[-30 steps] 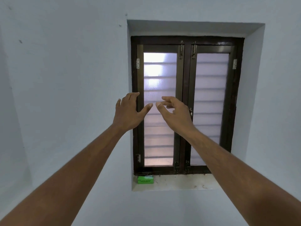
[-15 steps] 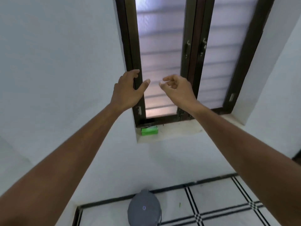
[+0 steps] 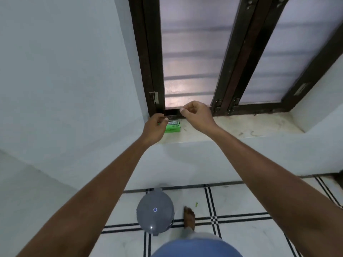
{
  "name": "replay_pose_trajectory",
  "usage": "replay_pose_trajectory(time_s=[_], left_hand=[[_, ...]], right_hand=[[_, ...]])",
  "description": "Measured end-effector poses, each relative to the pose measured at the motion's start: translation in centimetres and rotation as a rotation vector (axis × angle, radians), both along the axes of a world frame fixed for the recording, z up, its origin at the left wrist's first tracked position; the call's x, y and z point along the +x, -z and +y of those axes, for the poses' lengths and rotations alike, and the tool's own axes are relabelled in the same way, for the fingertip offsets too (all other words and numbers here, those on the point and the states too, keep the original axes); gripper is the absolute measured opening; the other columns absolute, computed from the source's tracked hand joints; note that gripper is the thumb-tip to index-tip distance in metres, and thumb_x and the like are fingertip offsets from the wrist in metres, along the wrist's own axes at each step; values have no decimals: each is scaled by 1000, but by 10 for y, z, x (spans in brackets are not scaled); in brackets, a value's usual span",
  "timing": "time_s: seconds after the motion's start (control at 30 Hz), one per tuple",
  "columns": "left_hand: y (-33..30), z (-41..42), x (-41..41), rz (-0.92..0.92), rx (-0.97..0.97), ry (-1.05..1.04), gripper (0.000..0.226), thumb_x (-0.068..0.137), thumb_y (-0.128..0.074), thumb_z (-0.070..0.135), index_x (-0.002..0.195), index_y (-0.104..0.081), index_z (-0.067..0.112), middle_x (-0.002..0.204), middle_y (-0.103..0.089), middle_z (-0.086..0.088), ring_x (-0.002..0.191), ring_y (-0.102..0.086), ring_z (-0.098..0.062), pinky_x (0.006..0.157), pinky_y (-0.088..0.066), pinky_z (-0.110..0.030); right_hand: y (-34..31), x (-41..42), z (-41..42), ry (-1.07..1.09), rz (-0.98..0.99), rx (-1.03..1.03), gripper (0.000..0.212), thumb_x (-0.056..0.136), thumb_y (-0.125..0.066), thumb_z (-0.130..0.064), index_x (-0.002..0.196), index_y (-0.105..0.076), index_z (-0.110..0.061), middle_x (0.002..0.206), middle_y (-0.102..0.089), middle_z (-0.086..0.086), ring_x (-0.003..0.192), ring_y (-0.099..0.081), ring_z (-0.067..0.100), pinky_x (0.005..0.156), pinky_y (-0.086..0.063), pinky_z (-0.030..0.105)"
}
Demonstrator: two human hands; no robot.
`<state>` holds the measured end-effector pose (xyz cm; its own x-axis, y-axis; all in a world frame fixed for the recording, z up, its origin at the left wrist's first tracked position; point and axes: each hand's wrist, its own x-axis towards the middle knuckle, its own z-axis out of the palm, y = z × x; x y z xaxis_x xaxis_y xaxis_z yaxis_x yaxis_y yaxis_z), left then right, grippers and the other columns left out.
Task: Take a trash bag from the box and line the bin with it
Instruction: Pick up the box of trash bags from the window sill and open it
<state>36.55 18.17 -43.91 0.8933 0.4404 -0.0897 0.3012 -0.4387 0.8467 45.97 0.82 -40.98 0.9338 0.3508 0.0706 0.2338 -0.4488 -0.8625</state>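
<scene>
A small green box of trash bags lies on the white window sill, near its left end. My left hand hovers just left of the box and partly covers it, fingers loosely curled, holding nothing that I can see. My right hand hangs just above and right of the box, fingers curled with thumb near forefinger, empty as far as the frame shows. On the floor below stands a round grey bin with its lid down.
A dark wooden window frame with frosted panes rises behind the sill. White walls close in on the left. My bare foot stands just right of the bin on white tiles with black lines.
The view has tilted down from the window to the sill, bin and floor. Both hands have dropped toward the green box and their fingers have curled in.
</scene>
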Motion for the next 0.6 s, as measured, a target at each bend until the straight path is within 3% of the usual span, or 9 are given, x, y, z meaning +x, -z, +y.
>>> replay_pose_trajectory(time_s=[0.1, 0.23, 0.3, 0.37, 0.5, 0.6], left_hand=[[37, 1, 32, 142, -63, -88, 40, 112, -56, 28, 150, -60, 14, 147, -64, -7, 133, -62, -26, 101, -46, -28], [77, 12, 60, 279, -133, -184, 57, 110, -59, 30, 161, -45, 9, 161, -52, -14, 143, -54, -32, 113, -45, -35], [93, 13, 71, 335, -150, -220, 59, 109, -59, 28, 162, -42, 7, 162, -49, -15, 144, -53, -33, 107, -46, -31], [103, 15, 76, 366, -157, -224, 55, 108, -58, 19, 159, -44, 4, 157, -52, -15, 138, -56, -34, 93, -44, -28], [114, 25, 85, 385, -202, -202, 55, 105, -57, 9, 158, -44, 8, 147, -59, -14, 113, -59, -26, 81, -47, -27], [115, 31, 83, 380, -244, -181, 66, 101, -59, 9, 164, -38, 16, 152, -56, -8, 119, -58, -22, 86, -47, -27]], right_hand=[[43, 45, 7, -79, 77, -114, 13, 99, -77, -36, 102, -78, -23, 99, -78, -9, 97, -74, 11, 87, -61, 33], [91, 86, 17, -184, 116, -260, 17, 101, -74, -38, 109, -75, -23, 105, -76, -8, 97, -72, 14, 84, -61, 38], [113, 104, 25, -243, 133, -340, 24, 101, -73, -42, 116, -74, -23, 115, -75, -7, 105, -72, 18, 89, -62, 41], [128, 113, 34, -299, 119, -433, 35, 102, -73, -42, 129, -71, -20, 130, -72, -2, 119, -68, 23, 99, -60, 44], [144, 128, 63, -406, -24, -609, 67, 99, -79, -36, 157, -52, -17, 153, -61, 9, 142, -53, 35, 113, -50, 51], [156, 129, 81, -494, -148, -786, 98, 93, -83, -50, 172, -31, -24, 164, -51, 7, 145, -44, 36, 117, -39, 55]])
